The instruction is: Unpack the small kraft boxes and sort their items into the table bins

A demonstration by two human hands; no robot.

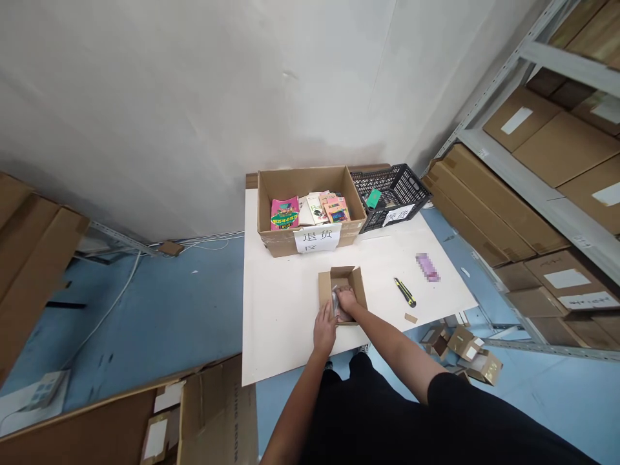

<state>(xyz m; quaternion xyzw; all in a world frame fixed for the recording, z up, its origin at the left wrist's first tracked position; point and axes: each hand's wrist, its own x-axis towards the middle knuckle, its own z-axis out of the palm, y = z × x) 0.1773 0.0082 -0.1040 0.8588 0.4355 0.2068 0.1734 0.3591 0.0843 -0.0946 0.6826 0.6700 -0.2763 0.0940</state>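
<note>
A small open cardboard box (343,279) sits on the white table (285,310). My right hand (347,301) reaches into it, fingers curled around a shiny wrapped item (335,299) inside. My left hand (324,329) rests against the box's near left side, fingers bent on its wall. What the wrapped item is cannot be made out.
At the table's back stand a large carton of colourful books (310,210) with a paper label and a black plastic crate (390,190). A yellow-black utility knife (404,292) and a blurred pink item (427,267) lie right of the box. Shelves of cartons (533,187) stand right; small boxes (467,349) litter the floor.
</note>
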